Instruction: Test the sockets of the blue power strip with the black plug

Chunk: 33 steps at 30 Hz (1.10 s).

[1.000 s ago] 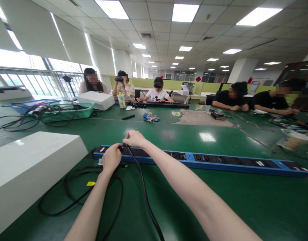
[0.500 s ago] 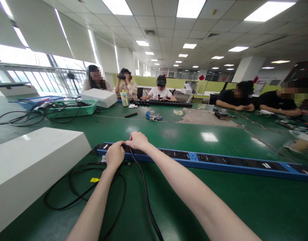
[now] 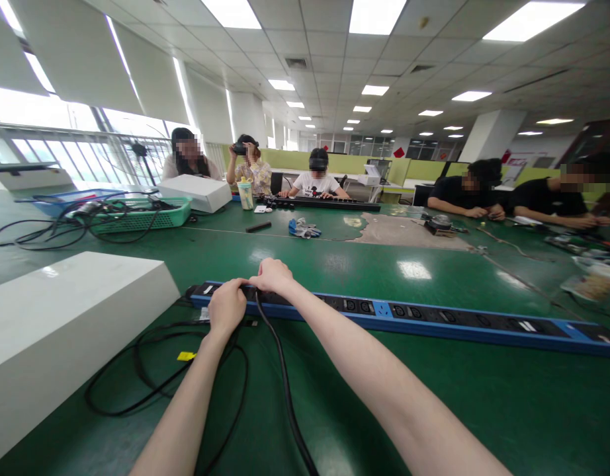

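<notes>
One black cord (image 3: 286, 377) reaches the power strip (image 3: 429, 324) under the fingers of the right hand (image 3: 272, 276), apparently gripped, left hand (image 3: 228, 305) just beside, its hold can't tell; plugged in or not hidden, visible sockets (image 3: 351, 305) right of fingers unfilled.

Tabletop (image 3: 335, 410) smooth, v. glossy; power strip (image 3: 424, 317) plas.-faced, smooth; cable (image 3: 282, 357) semi-gloss; gloves (image 3: 305, 229) cloth, matt; basket (image 3: 172, 217) plas.
</notes>
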### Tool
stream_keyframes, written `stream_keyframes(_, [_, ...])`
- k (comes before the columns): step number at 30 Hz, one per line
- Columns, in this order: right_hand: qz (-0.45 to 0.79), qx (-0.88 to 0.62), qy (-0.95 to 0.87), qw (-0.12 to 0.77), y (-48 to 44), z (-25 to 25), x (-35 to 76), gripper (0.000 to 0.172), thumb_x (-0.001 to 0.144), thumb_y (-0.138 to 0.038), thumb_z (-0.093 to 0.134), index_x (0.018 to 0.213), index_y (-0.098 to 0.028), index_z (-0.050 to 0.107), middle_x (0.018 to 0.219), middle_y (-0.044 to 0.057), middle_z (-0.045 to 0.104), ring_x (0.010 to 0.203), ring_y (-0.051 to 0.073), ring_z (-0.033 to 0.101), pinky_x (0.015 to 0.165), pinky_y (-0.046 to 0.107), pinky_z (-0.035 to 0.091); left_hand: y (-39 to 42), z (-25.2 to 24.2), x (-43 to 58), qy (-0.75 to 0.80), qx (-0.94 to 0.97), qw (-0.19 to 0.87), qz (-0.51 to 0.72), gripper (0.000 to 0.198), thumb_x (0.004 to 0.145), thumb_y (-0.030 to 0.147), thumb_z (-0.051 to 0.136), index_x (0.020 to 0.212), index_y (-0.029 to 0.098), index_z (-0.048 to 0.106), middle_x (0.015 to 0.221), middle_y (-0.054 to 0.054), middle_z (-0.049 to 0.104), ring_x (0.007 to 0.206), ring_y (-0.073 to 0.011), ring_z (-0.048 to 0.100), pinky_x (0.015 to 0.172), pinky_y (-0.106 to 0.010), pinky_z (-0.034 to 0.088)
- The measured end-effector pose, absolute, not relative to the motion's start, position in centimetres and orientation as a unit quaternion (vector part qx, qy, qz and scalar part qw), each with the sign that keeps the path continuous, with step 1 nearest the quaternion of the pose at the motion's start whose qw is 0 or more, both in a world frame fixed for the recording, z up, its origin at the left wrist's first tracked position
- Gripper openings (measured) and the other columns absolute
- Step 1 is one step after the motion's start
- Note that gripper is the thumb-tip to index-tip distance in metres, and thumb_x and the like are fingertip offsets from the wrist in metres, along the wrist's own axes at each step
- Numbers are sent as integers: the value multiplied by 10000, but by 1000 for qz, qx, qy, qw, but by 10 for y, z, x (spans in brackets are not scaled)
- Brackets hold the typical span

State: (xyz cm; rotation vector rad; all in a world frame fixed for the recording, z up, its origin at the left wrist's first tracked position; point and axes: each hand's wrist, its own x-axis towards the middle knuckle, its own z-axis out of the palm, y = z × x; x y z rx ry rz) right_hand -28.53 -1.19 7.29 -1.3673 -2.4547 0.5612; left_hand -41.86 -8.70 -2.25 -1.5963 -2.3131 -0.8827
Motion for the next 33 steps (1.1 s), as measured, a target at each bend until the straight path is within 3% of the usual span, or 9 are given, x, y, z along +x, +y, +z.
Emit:
stream_keyframes(11, [201,-450,-860,134,-22,75,-295,192,818,-378,744,858,-190,751,799,95,780,883,235,773,774,293,597,-86,-23,-416,-788,-532,99,-293,410,980,199,373,1169,235,736,1181,-101,756,1068,-274,672,848,-335,479])
stream_keyframes(19, [247,-459,-843,133,-5,70,-292,213,824,-384,752,846,-172,753,751,79,773,822,202,778,733,236,579,-84,-26,-416,-789,-525,100,-304,409,971,194,391,1181,247,738,1194,-89,760,1055,-265,674,839,-331,472])
stream_keyframes(27, [221,-473,-832,187,-10,58,-293,237,820,-422,732,900,-201,753,873,95,794,886,224,773,771,279,588,-83,-25,-414,-793,-525,117,-285,396,985,206,374,1164,223,727,1172,-110,759,1052,-280,675,801,-335,462])
stream_keyframes(33, [234,-477,-833,156,-7,60,-297,179,846,-372,694,847,-201,746,752,83,767,888,233,774,798,296,594,-85,-22,-410,-790,-528,111,-291,395,978,194,381,1165,235,727,1189,-97,758,1063,-267,670,817,-324,456])
